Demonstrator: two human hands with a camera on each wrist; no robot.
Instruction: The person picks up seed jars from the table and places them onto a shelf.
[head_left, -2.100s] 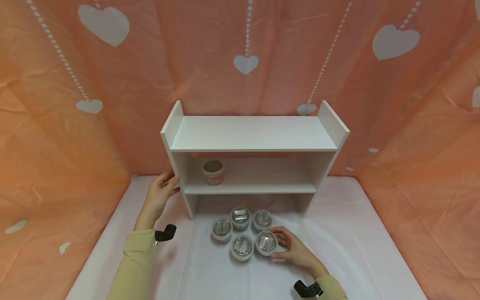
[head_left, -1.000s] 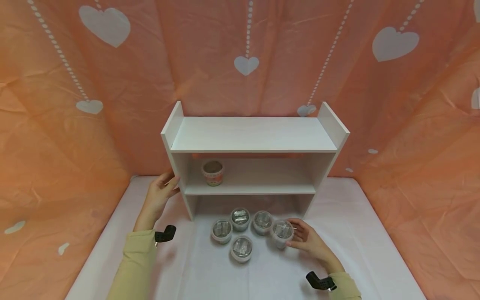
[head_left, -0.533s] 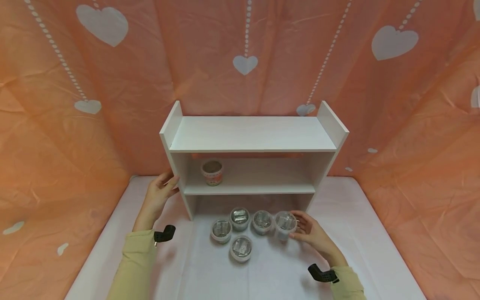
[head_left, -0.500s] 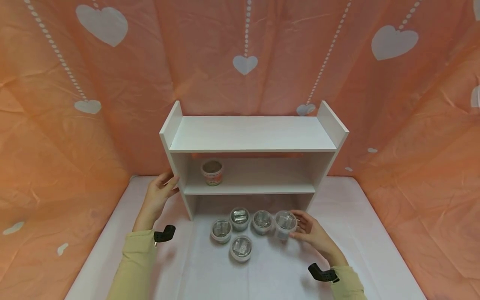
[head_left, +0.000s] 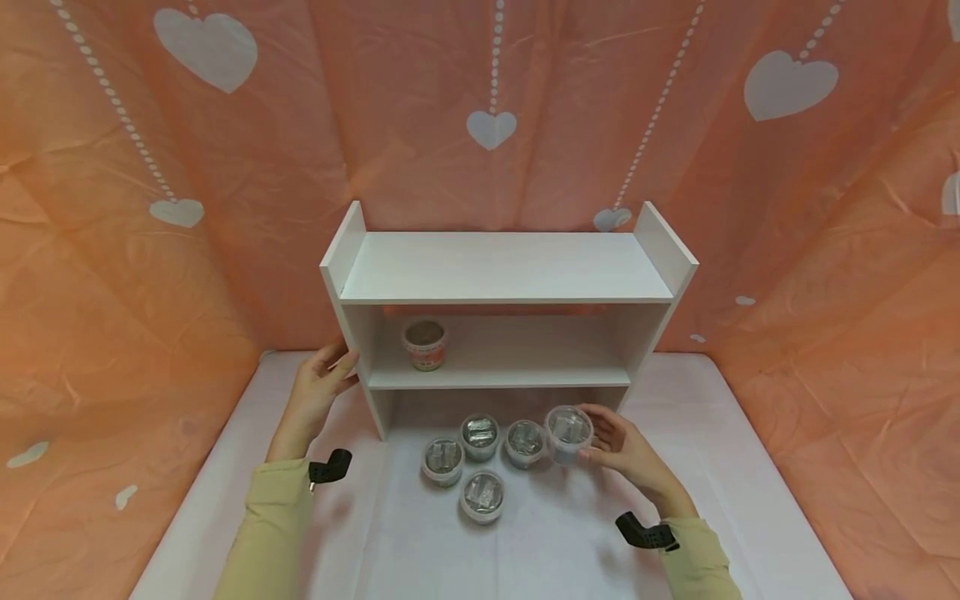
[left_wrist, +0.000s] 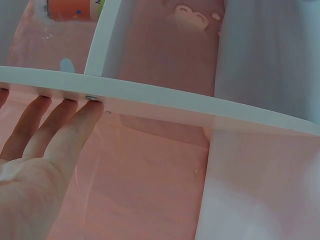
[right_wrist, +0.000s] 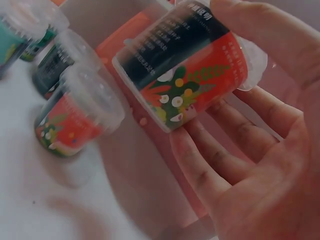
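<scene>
My right hand (head_left: 630,458) grips a small plastic cup (head_left: 568,429) with a clear lid, thumb on one side and fingers on the other. In the right wrist view this held cup (right_wrist: 182,75) shows a red and black label with printed flowers, and it is tilted there. It is raised over the table, just right of several similar lidded cups (head_left: 483,497). My left hand (head_left: 317,396) rests with straight fingertips against the left side panel of a white shelf unit (head_left: 506,267); the left wrist view shows the fingertips (left_wrist: 92,107) on that panel.
One more cup (head_left: 426,346) stands at the left on the shelf unit's middle board. White cloth (head_left: 420,558) covers the table. An orange curtain (head_left: 420,108) with white hearts hangs close behind the unit and along both sides.
My right hand has taken the front-right cup out of the group, moving it rightward, then up toward the shelf unit. My left hand stays at the side panel.
</scene>
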